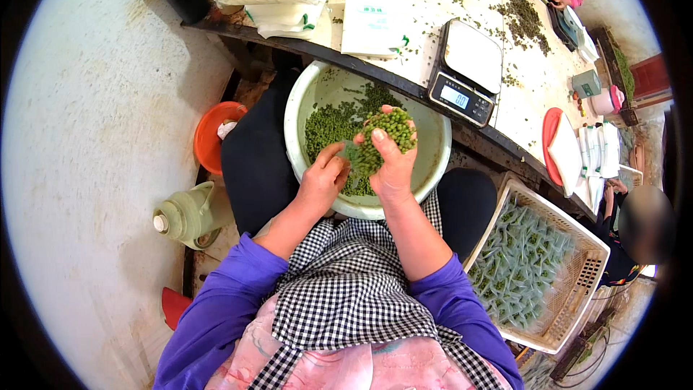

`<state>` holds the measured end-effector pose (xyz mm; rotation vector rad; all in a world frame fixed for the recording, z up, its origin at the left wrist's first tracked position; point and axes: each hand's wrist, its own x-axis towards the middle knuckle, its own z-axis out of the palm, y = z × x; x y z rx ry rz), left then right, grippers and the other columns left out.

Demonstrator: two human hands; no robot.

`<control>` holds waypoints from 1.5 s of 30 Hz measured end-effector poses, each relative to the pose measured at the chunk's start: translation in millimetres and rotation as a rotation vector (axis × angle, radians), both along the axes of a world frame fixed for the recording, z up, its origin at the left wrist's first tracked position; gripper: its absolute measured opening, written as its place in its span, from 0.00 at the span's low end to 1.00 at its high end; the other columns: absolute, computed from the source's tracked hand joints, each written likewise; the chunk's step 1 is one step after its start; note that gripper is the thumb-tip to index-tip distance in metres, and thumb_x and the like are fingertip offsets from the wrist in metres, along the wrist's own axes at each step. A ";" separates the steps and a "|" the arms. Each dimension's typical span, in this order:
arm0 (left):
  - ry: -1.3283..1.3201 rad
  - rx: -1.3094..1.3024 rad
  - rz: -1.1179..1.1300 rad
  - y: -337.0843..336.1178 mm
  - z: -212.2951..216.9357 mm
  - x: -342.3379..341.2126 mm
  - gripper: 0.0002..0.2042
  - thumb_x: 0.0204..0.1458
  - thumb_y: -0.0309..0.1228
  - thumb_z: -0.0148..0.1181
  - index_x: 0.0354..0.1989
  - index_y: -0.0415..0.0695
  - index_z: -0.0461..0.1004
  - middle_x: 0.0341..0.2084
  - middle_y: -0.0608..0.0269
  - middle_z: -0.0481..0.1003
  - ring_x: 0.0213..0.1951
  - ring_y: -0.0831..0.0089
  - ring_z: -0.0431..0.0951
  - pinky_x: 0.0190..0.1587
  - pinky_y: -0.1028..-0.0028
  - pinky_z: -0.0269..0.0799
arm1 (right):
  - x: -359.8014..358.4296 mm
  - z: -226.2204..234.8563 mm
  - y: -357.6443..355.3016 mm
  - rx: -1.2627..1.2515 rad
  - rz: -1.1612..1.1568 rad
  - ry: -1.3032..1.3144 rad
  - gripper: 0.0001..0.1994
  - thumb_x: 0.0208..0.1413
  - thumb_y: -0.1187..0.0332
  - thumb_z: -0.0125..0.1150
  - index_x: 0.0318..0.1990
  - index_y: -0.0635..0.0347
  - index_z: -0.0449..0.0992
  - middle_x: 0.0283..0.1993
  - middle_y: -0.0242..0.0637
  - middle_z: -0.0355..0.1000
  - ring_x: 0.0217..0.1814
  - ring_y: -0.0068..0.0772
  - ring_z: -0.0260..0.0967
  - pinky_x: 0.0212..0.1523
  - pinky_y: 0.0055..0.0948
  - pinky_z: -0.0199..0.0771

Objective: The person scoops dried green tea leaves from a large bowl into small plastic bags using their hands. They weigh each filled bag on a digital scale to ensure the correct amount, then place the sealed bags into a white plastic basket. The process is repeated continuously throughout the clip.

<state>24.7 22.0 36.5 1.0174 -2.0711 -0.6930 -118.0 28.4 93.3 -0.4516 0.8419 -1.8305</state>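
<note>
My right hand [392,166] is raised over a pale green basin [433,146] on my lap and holds a heap of small green pellets [390,131]. My left hand [322,182] is beside it, fingers pinching a small clear green packet [354,157] at the heap's lower edge. More green pellets [333,121] lie in the bottom of the basin. Both purple sleeves come in from below over a black-and-white checked apron [346,282].
A digital scale [465,71] stands on the white table beyond the basin, with stacked white bags [374,23] and scattered pellets. A cream basket [570,302] of filled green packets sits at my right. An orange bowl [208,137] and a green kettle [182,215] are on the floor left. Other people work at the right.
</note>
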 end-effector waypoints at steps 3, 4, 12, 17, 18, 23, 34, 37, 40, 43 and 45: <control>0.013 0.052 -0.027 2.2 -0.5 2.4 0.12 0.41 0.16 0.65 0.35 0.38 0.74 0.50 0.46 0.73 0.42 0.55 0.80 0.38 0.68 0.80 | 2.3 -9.4 5.5 -0.036 0.031 0.064 0.22 0.51 0.80 0.64 0.54 0.61 0.67 0.51 0.35 0.67 0.49 0.34 0.73 0.50 0.33 0.76; 0.015 0.074 -0.039 3.5 -1.3 3.1 0.11 0.43 0.16 0.64 0.36 0.38 0.74 0.51 0.45 0.72 0.43 0.54 0.80 0.39 0.67 0.80 | 3.4 -10.8 6.6 -0.061 0.031 0.106 0.21 0.51 0.80 0.64 0.53 0.62 0.67 0.51 0.35 0.67 0.50 0.35 0.73 0.52 0.33 0.75; 0.069 0.082 -0.042 2.4 -3.6 3.8 0.12 0.38 0.14 0.65 0.33 0.37 0.74 0.50 0.45 0.73 0.46 0.55 0.79 0.38 0.68 0.80 | -2.2 -28.4 8.7 -0.161 -0.046 0.561 0.20 0.49 0.73 0.65 0.51 0.62 0.69 0.56 0.42 0.63 0.59 0.37 0.67 0.63 0.37 0.63; 0.069 0.114 -0.036 4.0 -1.5 5.3 0.11 0.39 0.13 0.64 0.32 0.37 0.74 0.48 0.45 0.73 0.47 0.55 0.79 0.37 0.68 0.80 | 6.5 -20.3 12.4 -0.138 -0.038 0.479 0.17 0.52 0.73 0.63 0.50 0.62 0.71 0.56 0.42 0.65 0.56 0.36 0.68 0.61 0.35 0.64; 0.069 0.116 -0.048 3.3 -2.7 6.2 0.11 0.40 0.13 0.63 0.33 0.37 0.74 0.49 0.46 0.73 0.45 0.56 0.80 0.37 0.68 0.79 | 6.6 -20.2 13.0 -0.119 -0.028 0.484 0.17 0.53 0.73 0.63 0.51 0.62 0.71 0.56 0.42 0.66 0.56 0.35 0.68 0.61 0.34 0.64; 0.071 0.061 -0.065 1.7 -6.1 5.8 0.09 0.40 0.14 0.63 0.31 0.37 0.74 0.46 0.46 0.73 0.44 0.56 0.80 0.37 0.68 0.79 | -22.7 -25.7 15.1 0.129 0.015 1.262 0.21 0.51 0.69 0.66 0.54 0.60 0.72 0.54 0.42 0.70 0.56 0.42 0.69 0.56 0.36 0.69; 0.040 0.054 -0.108 5.3 -9.7 2.1 0.09 0.40 0.13 0.61 0.29 0.37 0.73 0.45 0.50 0.73 0.42 0.57 0.79 0.39 0.68 0.78 | -33.2 -19.5 12.9 0.541 0.508 1.563 0.14 0.45 0.73 0.61 0.43 0.55 0.74 0.48 0.42 0.72 0.47 0.48 0.73 0.47 0.42 0.72; 0.029 0.020 -0.100 4.7 -6.7 2.9 0.09 0.39 0.13 0.61 0.29 0.37 0.73 0.43 0.51 0.74 0.40 0.58 0.79 0.38 0.68 0.78 | -37.8 2.7 19.5 0.406 0.463 1.426 0.16 0.46 0.71 0.61 0.45 0.55 0.75 0.50 0.41 0.71 0.48 0.48 0.72 0.48 0.40 0.73; 0.043 0.022 -0.145 5.6 -11.8 0.5 0.09 0.39 0.13 0.61 0.29 0.36 0.73 0.42 0.52 0.73 0.40 0.58 0.79 0.37 0.68 0.78 | -26.4 9.8 22.6 0.449 0.280 1.535 0.14 0.47 0.69 0.61 0.44 0.55 0.77 0.48 0.42 0.73 0.47 0.48 0.73 0.48 0.41 0.73; 0.059 0.057 -0.171 6.6 -3.4 0.1 0.09 0.38 0.13 0.61 0.28 0.36 0.73 0.42 0.52 0.74 0.40 0.59 0.79 0.37 0.69 0.78 | -26.1 -33.9 11.4 0.784 0.555 1.640 0.12 0.48 0.67 0.62 0.41 0.55 0.78 0.41 0.43 0.77 0.43 0.48 0.75 0.46 0.42 0.74; 0.080 0.108 -0.136 2.5 -2.6 3.2 0.12 0.41 0.12 0.58 0.36 0.38 0.73 0.46 0.52 0.72 0.45 0.59 0.77 0.42 0.69 0.76 | -36.5 -48.5 10.1 0.655 0.433 1.605 0.06 0.48 0.70 0.62 0.35 0.57 0.79 0.34 0.44 0.78 0.36 0.48 0.76 0.40 0.41 0.75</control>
